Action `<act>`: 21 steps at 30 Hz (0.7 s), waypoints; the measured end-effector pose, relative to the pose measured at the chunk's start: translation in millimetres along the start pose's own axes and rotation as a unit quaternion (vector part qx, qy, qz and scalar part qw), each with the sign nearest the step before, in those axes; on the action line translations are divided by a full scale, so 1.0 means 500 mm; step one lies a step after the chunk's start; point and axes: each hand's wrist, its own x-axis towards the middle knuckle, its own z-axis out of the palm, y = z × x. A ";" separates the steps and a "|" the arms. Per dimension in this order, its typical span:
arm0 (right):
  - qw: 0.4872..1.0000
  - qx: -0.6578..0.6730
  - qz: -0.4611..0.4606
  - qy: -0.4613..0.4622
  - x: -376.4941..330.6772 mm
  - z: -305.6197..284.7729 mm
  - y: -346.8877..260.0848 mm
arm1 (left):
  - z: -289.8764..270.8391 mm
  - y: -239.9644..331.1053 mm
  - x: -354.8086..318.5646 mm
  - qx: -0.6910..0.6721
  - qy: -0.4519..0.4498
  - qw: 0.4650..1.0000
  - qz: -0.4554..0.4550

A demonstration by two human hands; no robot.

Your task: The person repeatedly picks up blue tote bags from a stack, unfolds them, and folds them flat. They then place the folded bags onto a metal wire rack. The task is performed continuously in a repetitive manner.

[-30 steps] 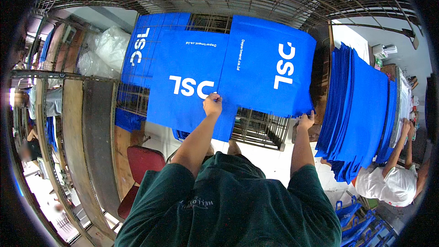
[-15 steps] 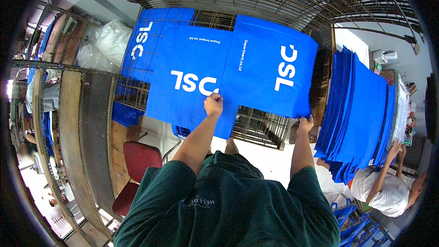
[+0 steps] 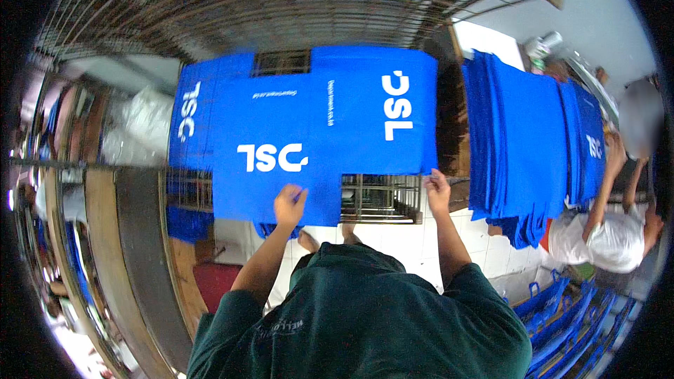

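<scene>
A blue fabric sheet cut in a stepped shape [image 3: 365,147], with white printing, lies spread flat on a wire rack [image 3: 386,200]. Over its lower left part hovers my left hand [image 3: 289,205], fingers loosely bent and thumb apart, with nothing seen in them. My right hand [image 3: 438,189] is at the sheet's lower right corner, its fingers slightly apart and close to the cloth; motion blurs whether they touch. More blue printed fabric [image 3: 189,109] lies on the rack to the left.
A thick stack of blue fabric [image 3: 519,140] stands to the right, with a person in a white shirt [image 3: 597,235] beside it. Wire racks [image 3: 246,7] rise at the far side. A red chair [image 3: 214,284] and wooden shelving [image 3: 109,238] are at left; blue bags [image 3: 551,312] are at lower right.
The sheet now lies flatter, and its lower right corner is no longer bunched in my right hand. My left hand has come nearer to me, off the printing. The view has shifted.
</scene>
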 end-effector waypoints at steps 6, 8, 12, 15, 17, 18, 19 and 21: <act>0.988 0.109 -0.057 0.092 -0.007 -0.067 -0.214 | -0.130 -0.075 -0.149 0.073 -0.015 0.997 0.017; 0.971 0.123 -0.118 0.169 0.022 -0.120 -0.269 | -0.160 -0.172 -0.219 0.089 -0.030 0.995 -0.034; 0.878 0.292 -0.084 0.370 0.066 -0.267 -0.347 | -0.231 -0.397 -0.336 0.065 -0.159 0.943 -0.283; 0.804 0.403 -0.077 0.431 0.105 -0.363 -0.333 | -0.264 -0.536 -0.399 -0.141 -0.099 0.884 -0.435; 0.755 0.478 -0.081 0.441 0.111 -0.429 -0.326 | -0.254 -0.507 -0.387 -0.083 -0.095 0.910 -0.394; 0.726 0.517 -0.084 0.445 0.116 -0.446 -0.318 | -0.258 -0.497 -0.390 -0.028 -0.089 0.927 -0.362; 0.693 0.558 -0.078 0.449 0.125 -0.458 -0.301 | -0.286 -0.512 -0.383 -0.061 -0.099 0.930 -0.349; 0.639 0.623 -0.078 0.444 0.154 -0.479 -0.255 | -0.323 -0.524 -0.374 -0.159 -0.097 0.895 -0.404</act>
